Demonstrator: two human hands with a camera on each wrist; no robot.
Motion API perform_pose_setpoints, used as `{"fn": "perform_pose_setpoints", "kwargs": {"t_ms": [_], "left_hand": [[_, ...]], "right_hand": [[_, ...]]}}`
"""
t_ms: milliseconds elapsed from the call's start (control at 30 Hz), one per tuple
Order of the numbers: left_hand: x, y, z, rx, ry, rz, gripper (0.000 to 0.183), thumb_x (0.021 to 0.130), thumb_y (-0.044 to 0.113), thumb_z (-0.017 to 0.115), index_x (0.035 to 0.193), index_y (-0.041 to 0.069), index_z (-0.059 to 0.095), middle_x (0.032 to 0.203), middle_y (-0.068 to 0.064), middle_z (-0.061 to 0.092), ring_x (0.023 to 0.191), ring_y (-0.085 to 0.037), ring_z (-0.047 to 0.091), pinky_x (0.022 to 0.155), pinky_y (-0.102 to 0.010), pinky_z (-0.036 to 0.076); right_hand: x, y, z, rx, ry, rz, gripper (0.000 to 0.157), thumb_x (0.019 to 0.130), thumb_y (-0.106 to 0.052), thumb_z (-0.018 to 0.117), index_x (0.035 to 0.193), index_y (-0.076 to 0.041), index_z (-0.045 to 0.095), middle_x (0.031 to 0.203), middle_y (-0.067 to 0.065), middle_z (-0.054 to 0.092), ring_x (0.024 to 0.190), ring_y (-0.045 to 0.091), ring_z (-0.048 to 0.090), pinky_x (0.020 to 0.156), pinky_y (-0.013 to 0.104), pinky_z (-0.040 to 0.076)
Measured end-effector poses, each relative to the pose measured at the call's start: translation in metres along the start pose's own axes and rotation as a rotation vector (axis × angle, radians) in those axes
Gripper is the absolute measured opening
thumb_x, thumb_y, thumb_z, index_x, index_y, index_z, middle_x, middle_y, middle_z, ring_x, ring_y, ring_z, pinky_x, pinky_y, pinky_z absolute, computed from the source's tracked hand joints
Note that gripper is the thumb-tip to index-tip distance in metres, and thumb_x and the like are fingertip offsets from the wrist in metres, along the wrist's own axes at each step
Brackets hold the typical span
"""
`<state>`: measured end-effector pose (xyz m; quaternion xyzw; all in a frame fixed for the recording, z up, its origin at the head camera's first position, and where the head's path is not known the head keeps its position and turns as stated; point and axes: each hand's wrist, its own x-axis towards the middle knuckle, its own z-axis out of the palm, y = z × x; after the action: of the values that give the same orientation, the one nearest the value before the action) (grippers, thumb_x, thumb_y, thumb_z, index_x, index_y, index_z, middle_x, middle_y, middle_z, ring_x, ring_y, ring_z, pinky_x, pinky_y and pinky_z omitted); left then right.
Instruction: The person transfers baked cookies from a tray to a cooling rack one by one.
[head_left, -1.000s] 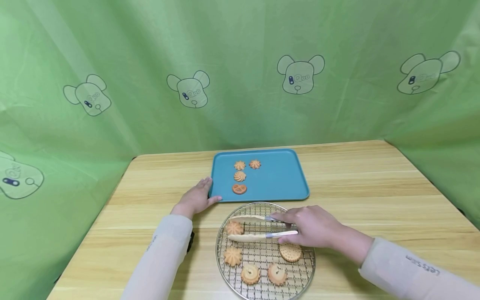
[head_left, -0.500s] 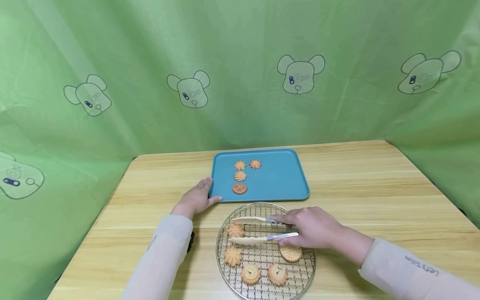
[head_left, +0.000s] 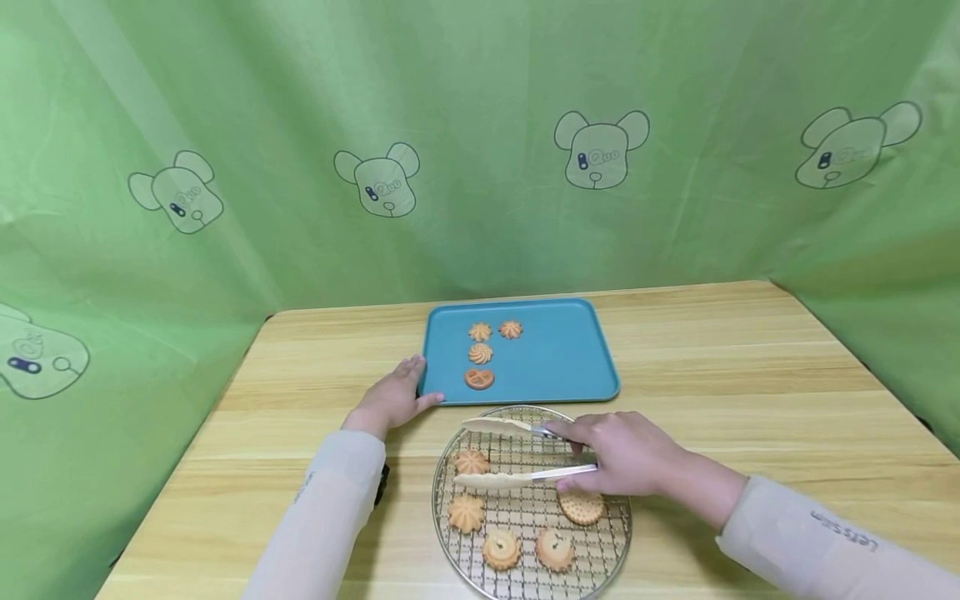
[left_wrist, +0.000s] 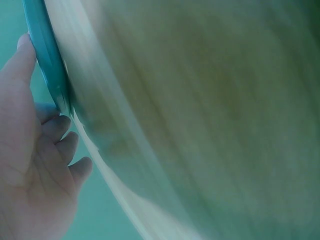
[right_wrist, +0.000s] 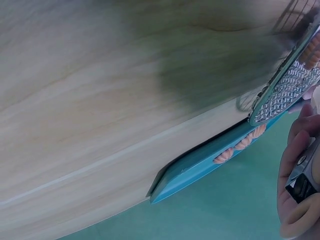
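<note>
My right hand point(head_left: 626, 454) grips tongs point(head_left: 506, 480) with metal arms and cream tips over a round wire rack point(head_left: 517, 517). The tong arms are spread, and a star-shaped cookie point(head_left: 471, 462) on the rack shows between their tips. Another star cookie point(head_left: 466, 512) lies just below it. At the front left corner of the blue tray point(head_left: 555, 358), my left hand point(head_left: 392, 398) rests with its fingers along the left side and its thumb at the front edge. In the left wrist view, thumb and index finger touch the tray rim point(left_wrist: 47, 55).
Several cookies sit on the tray's left half, among them a pretzel-shaped one point(head_left: 479, 379). On the rack also lie a round dotted biscuit point(head_left: 581, 506) and two ring-topped cookies point(head_left: 501, 548). Behind the wooden table point(head_left: 750, 375) hangs a green curtain point(head_left: 480, 250).
The tong arms have spread wider, the upper one moving up towards the tray. The star cookie between them has shifted slightly down. The left hand has stayed in place.
</note>
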<state>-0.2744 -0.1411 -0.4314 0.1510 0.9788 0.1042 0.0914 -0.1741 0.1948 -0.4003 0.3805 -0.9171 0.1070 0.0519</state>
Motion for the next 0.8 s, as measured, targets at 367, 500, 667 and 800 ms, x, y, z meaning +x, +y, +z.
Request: {"fn": "perform_pose_setpoints", "kwargs": {"t_ms": [367, 500, 667, 800], "left_hand": [[0.0, -0.002, 0.001, -0.002, 0.01, 0.007, 0.085, 0.093, 0.057, 0.048, 0.15, 0.001, 0.02, 0.157, -0.012, 0.015, 0.142, -0.03, 0.015, 0.114, -0.043, 0.018], [-0.001, -0.001, 0.0, -0.004, 0.007, 0.01, 0.084, 0.093, 0.056, 0.048, 0.15, 0.0, 0.02, 0.157, -0.012, 0.015, 0.142, -0.03, 0.015, 0.115, -0.042, 0.018], [-0.002, 0.001, -0.002, -0.002, 0.008, 0.012, 0.084, 0.093, 0.055, 0.048, 0.15, 0.0, 0.02, 0.157, -0.013, 0.016, 0.142, -0.03, 0.015, 0.115, -0.042, 0.018], [-0.003, 0.002, -0.003, -0.01, 0.017, 0.012, 0.084, 0.093, 0.054, 0.05, 0.15, -0.001, 0.021, 0.156, -0.013, 0.016, 0.142, -0.031, 0.016, 0.114, -0.043, 0.018]], "right_hand": [[0.003, 0.002, 0.001, -0.019, 0.001, 0.071, 0.09, 0.073, -0.07, 0.064, 0.136, -0.007, 0.052, 0.082, -0.006, 0.061, 0.06, 0.002, 0.048, 0.052, 0.025, 0.046], [0.005, 0.003, 0.001, -0.013, -0.011, 0.12, 0.096, 0.071, -0.072, 0.065, 0.138, -0.004, 0.049, 0.09, 0.002, 0.065, 0.062, 0.007, 0.05, 0.051, 0.027, 0.046], [0.008, 0.007, 0.0, 0.001, -0.009, 0.171, 0.102, 0.069, -0.073, 0.066, 0.14, -0.002, 0.046, 0.098, 0.007, 0.066, 0.06, 0.007, 0.052, 0.05, 0.025, 0.046], [0.011, 0.013, -0.001, 0.012, -0.007, 0.219, 0.104, 0.069, -0.072, 0.067, 0.143, -0.003, 0.042, 0.097, 0.006, 0.066, 0.05, 0.005, 0.045, 0.044, 0.023, 0.042]]}}
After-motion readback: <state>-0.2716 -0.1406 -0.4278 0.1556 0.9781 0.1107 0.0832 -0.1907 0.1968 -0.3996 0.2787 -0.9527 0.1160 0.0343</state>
